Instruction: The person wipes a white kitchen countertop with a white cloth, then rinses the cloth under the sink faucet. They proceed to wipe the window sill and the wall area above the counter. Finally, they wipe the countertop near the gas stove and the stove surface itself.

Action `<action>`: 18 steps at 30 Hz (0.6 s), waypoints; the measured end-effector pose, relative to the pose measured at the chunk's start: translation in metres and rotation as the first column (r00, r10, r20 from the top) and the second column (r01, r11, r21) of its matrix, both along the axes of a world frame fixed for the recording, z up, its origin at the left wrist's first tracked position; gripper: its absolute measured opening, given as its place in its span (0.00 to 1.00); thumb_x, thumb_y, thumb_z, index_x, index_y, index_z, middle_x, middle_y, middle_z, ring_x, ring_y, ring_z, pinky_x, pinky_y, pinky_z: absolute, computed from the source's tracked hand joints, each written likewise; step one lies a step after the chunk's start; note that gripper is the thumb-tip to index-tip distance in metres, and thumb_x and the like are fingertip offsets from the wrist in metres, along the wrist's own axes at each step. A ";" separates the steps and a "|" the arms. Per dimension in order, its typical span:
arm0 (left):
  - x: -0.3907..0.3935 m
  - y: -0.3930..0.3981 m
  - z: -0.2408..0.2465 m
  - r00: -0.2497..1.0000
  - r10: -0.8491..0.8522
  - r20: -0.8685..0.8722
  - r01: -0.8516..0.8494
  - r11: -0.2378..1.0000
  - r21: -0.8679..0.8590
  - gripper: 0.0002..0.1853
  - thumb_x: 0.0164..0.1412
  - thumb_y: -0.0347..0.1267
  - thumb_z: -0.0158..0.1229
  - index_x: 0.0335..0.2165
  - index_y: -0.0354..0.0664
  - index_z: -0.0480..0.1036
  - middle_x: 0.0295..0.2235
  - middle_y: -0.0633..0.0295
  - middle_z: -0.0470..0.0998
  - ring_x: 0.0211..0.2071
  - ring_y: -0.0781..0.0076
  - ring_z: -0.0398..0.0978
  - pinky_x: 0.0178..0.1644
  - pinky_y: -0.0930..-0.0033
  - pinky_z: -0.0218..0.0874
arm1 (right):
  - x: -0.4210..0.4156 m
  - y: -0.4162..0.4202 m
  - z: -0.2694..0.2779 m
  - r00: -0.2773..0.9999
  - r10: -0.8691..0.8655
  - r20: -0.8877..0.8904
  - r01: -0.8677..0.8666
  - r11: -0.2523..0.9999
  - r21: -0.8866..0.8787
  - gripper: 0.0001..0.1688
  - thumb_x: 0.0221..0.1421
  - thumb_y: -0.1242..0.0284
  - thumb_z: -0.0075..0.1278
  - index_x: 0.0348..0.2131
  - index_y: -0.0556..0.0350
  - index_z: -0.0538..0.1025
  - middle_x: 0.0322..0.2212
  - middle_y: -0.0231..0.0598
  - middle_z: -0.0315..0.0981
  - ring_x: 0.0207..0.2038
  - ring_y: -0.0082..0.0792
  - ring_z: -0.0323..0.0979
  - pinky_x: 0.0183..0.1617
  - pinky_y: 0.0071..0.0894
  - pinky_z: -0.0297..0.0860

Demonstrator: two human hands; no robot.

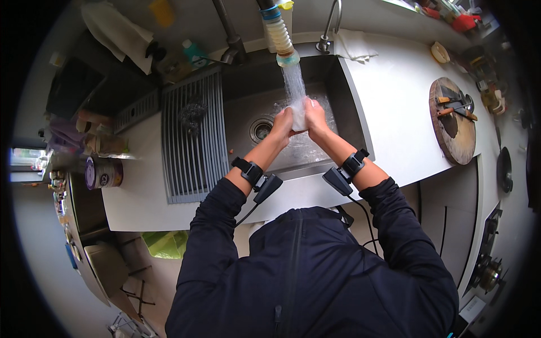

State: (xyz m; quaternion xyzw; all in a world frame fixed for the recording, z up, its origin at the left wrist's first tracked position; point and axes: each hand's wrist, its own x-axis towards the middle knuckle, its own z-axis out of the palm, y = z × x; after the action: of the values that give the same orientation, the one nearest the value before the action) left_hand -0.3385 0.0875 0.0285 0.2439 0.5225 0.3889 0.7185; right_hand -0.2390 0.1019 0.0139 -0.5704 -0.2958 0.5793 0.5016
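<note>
Water pours from a ribbed faucet extension hose (281, 37) into the dark sink (236, 105). Directly under the stream, a small whitish object (299, 118) is held between both hands; falling water blurs its shape, so its exact kind is unclear. My left hand (283, 122) grips its left side, thumb up. On the opposite side, my right hand (315, 115) grips it with the fingers partly in the water. Both hands are above the sink floor, to the right of the round drain (260, 129).
A grey roll-up drying rack (181, 160) covers the sink's left side, with a steel-wool scourer (193, 113) on it. Right, a round wooden chopping board (460, 139) bears several knives. A white cloth (353, 44) lies behind the sink near a slim tap (324, 42). A tin (103, 172) stands left.
</note>
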 end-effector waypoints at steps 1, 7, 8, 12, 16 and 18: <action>0.000 0.002 -0.001 1.000 -0.019 -0.007 0.018 0.999 -0.029 0.19 0.61 0.42 0.35 0.42 0.41 0.64 0.39 0.57 0.70 0.39 0.64 0.71 0.36 0.59 0.68 | 0.000 -0.001 0.001 0.996 0.027 0.082 -0.030 0.999 0.038 0.16 0.57 0.63 0.40 0.36 0.58 0.69 0.29 0.35 0.68 0.32 0.23 0.64 0.36 0.28 0.63; 0.001 0.005 0.000 0.996 -0.083 -0.022 0.081 0.993 -0.090 0.17 0.58 0.42 0.43 0.37 0.42 0.67 0.34 0.59 0.72 0.32 0.65 0.74 0.31 0.58 0.71 | 0.005 -0.001 0.004 0.912 0.196 0.359 -0.258 0.957 0.132 0.19 0.56 0.62 0.40 0.26 0.61 0.72 0.23 0.37 0.69 0.26 0.23 0.63 0.30 0.29 0.61; 0.000 0.006 0.000 0.992 -0.118 -0.036 0.114 0.988 -0.102 0.17 0.58 0.43 0.43 0.37 0.42 0.67 0.34 0.59 0.72 0.32 0.65 0.74 0.31 0.59 0.71 | 0.004 -0.003 0.004 0.933 0.206 0.297 -0.249 0.962 0.116 0.20 0.56 0.62 0.40 0.25 0.61 0.72 0.22 0.37 0.69 0.26 0.23 0.63 0.29 0.30 0.61; -0.001 0.007 0.010 0.957 -0.270 -0.105 0.248 0.952 -0.182 0.16 0.59 0.42 0.42 0.39 0.43 0.66 0.35 0.57 0.72 0.34 0.65 0.74 0.33 0.60 0.71 | 0.015 0.000 -0.008 0.882 0.285 0.376 -0.345 0.933 0.103 0.20 0.56 0.61 0.38 0.25 0.60 0.71 0.23 0.37 0.69 0.27 0.23 0.64 0.31 0.29 0.62; -0.020 0.014 -0.004 0.891 -0.230 0.390 0.323 0.927 -0.191 0.19 0.63 0.38 0.37 0.46 0.35 0.61 0.43 0.52 0.67 0.43 0.59 0.70 0.49 0.60 0.64 | 0.026 0.005 -0.009 0.961 0.273 -0.031 -0.275 0.961 -0.040 0.22 0.58 0.58 0.35 0.36 0.59 0.69 0.31 0.37 0.71 0.33 0.29 0.68 0.38 0.30 0.65; -0.027 0.011 -0.002 0.904 -0.223 0.364 0.292 0.945 -0.146 0.20 0.62 0.37 0.40 0.47 0.33 0.59 0.45 0.50 0.66 0.44 0.58 0.69 0.51 0.59 0.61 | 0.040 0.002 0.004 0.917 0.284 -0.279 -0.338 0.927 -0.165 0.26 0.60 0.54 0.32 0.44 0.57 0.65 0.38 0.37 0.69 0.40 0.35 0.69 0.45 0.36 0.65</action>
State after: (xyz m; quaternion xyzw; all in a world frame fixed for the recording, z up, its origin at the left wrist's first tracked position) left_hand -0.3654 0.0984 0.0268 0.1671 0.3884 0.2729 0.8641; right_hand -0.1990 0.1037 0.0180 -0.4879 -0.2547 0.7471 0.3727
